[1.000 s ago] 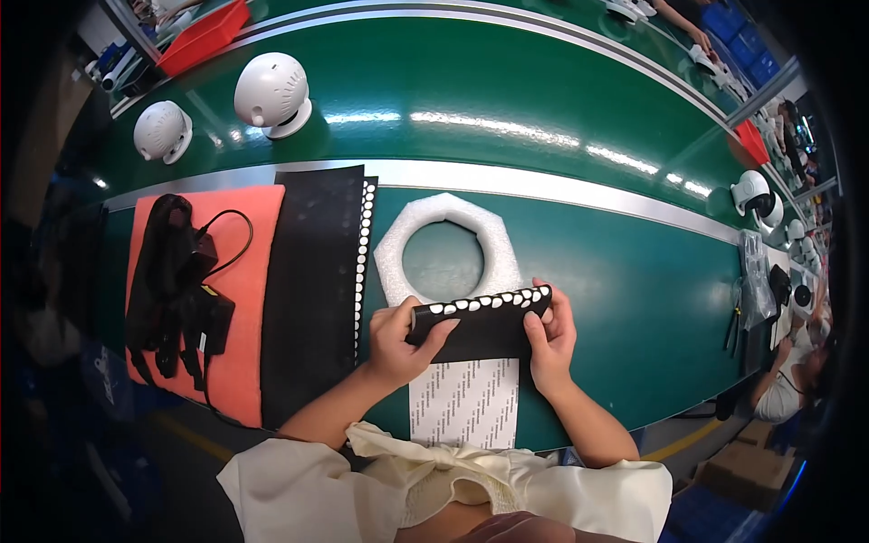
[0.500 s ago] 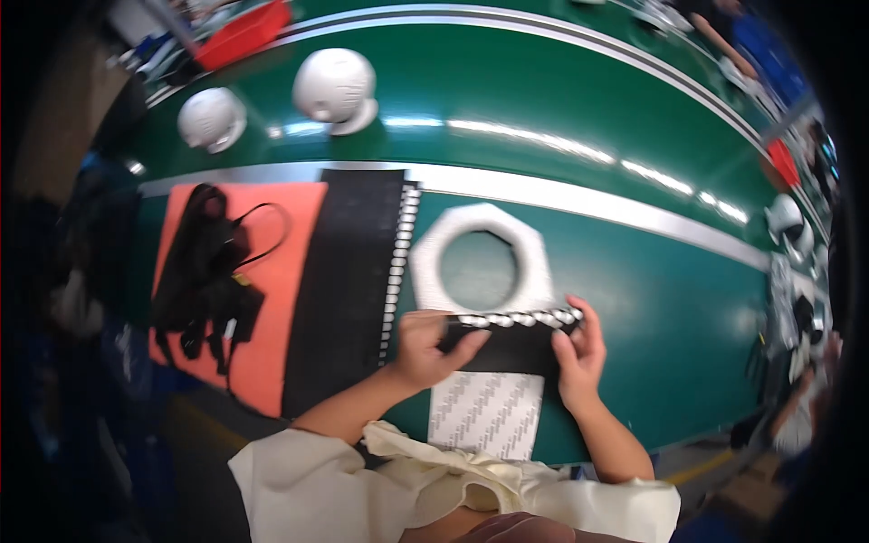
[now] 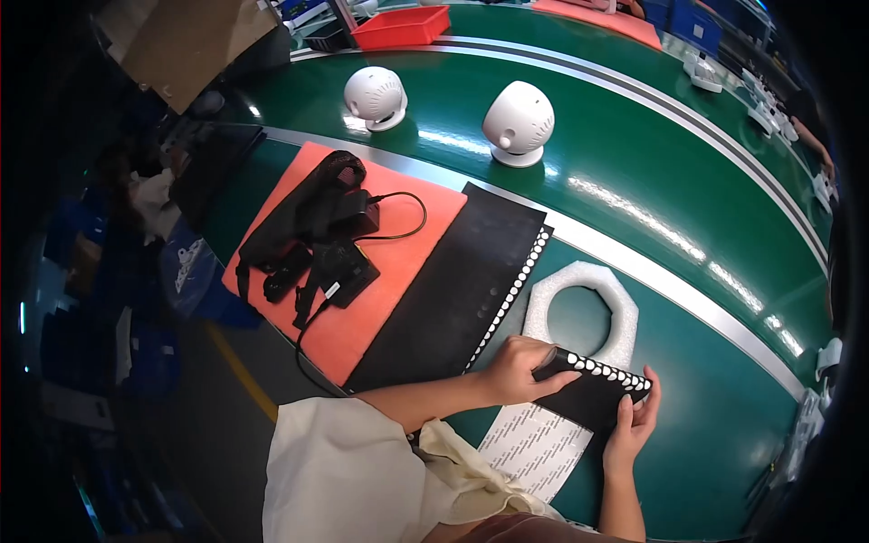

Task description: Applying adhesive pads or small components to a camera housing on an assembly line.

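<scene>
Holding a dotted black strip over the foam ring

Both hands grip one small black strip point(image 3: 593, 391) edged with white dots: left hand point(image 3: 516, 369) pinches its near end, right hand point(image 3: 634, 418) steadies the far end. It hovers beside the white foam ring point(image 3: 582, 312) on the green worktop point(image 3: 706, 398). Dots appear unpeeled; the larger black sheet point(image 3: 462, 285) lies untouched.

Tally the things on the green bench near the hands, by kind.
White dome-shaped devices: 2
Black sheets edged with white dots: 2, one flat, one held by left hand and right hand
White foam ring: 1
Orange mat: 1
White printed sheet: 1
Total: 7
</scene>
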`<state>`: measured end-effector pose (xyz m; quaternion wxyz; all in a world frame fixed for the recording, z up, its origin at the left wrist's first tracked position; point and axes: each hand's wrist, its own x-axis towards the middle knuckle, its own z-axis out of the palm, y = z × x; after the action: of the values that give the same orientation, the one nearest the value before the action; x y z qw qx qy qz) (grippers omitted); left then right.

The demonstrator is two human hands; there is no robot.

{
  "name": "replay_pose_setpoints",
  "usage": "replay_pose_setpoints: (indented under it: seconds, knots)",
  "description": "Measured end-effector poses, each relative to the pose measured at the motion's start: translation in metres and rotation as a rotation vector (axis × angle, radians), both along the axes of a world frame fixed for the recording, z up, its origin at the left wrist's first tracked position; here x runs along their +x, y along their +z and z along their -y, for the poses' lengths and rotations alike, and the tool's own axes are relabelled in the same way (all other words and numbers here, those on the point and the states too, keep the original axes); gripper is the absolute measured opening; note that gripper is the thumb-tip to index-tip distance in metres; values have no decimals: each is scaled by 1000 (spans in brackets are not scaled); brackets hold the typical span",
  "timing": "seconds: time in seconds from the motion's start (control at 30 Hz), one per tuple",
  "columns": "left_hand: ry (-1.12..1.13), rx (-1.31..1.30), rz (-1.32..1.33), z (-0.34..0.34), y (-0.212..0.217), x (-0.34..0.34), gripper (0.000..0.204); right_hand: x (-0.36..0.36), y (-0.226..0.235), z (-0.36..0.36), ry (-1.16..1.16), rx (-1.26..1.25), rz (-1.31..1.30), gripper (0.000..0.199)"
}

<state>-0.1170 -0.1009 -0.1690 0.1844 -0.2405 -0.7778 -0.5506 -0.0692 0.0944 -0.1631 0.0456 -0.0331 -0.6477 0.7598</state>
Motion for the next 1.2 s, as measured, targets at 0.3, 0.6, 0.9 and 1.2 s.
replay_pose_setpoints:
  seconds: [0.3,0.6,0.9,1.2]
  knots:
    - [-15,-53,35,2,7,0,35,-3,-13,-8,-72,49,-60,58]
    - [22,33,40,-9,5,6,26,-74,9,-86,-43,284,-221,37]
    - [-194,248,42,8,25,9,21,-202,110,-3,788,878,-130,31]
    - [-182,153,-16,6,21,4,22,-264,45,84,690,1425,-890,41]
